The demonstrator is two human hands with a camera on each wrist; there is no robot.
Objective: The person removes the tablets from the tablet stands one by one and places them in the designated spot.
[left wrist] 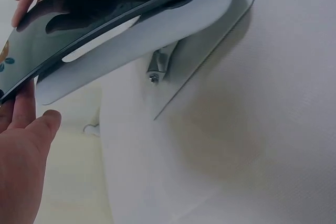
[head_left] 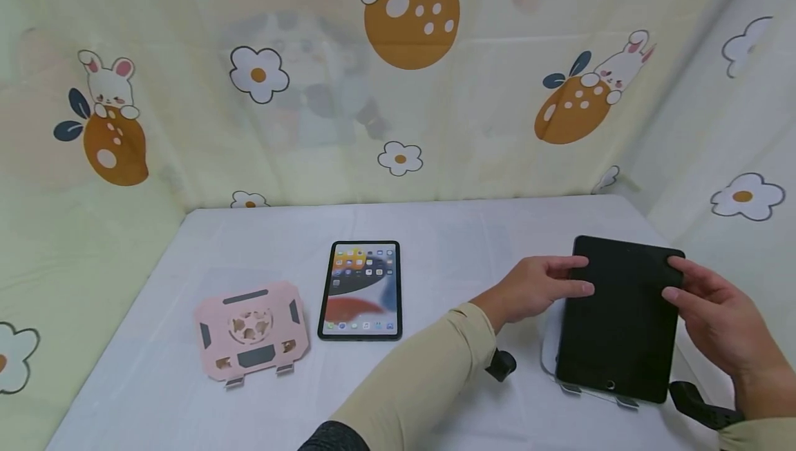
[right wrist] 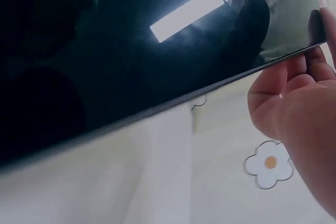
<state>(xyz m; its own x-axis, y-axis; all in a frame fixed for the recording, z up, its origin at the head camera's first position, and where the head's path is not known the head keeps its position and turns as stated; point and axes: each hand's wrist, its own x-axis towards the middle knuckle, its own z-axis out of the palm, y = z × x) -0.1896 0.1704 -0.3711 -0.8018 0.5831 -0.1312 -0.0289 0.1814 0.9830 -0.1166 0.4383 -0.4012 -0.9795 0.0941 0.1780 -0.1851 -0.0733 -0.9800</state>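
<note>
A black tablet with a dark screen leans tilted on a silver-grey folding stand at the right of the table. In the head view the tablet covers most of the stand; its lower hooks peek out below. My left hand holds the tablet's upper left edge, thumb near the front. At the upper right edge, my right hand grips the tablet, with thumb and index finger over the screen side and other fingers behind. The left wrist view shows the stand's hinge and flat base underneath.
A second tablet with a lit home screen lies mid-table. Left of it sits a pink stand with grey pads and metal hooks. The white table is backed by a patterned curtain.
</note>
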